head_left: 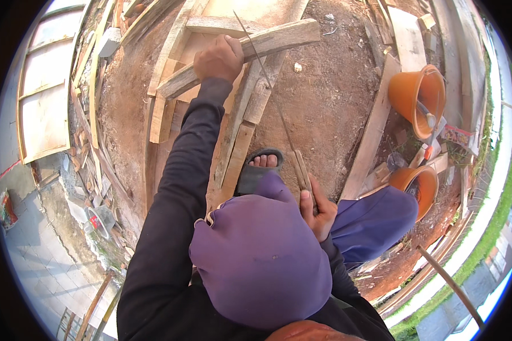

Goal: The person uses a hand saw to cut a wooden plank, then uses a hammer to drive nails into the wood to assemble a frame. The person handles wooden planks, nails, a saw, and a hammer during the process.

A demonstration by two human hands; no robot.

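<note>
My left hand (219, 58) is closed over a weathered wooden plank (284, 40), which lies slantwise across a timber frame (242, 116). In my right hand (318, 210), nearer my body, is the wooden handle of a handsaw (279, 113). Its thin blade appears almost edge-on, running up and leftward across the plank just right of my left hand. Whether the teeth have cut into the wood cannot be made out. Below the frame's right side, a sandalled foot (263, 161) rests on the dirt next to the saw handle.
Two orange buckets (401, 94) lie or stand at the right, among boards and scraps. One long board (375, 128) stretches beside them on the reddish dirt (316, 108). At the far left are a framed panel (48, 85) and loose sticks. Purple cloth (261, 256) fills the lower middle.
</note>
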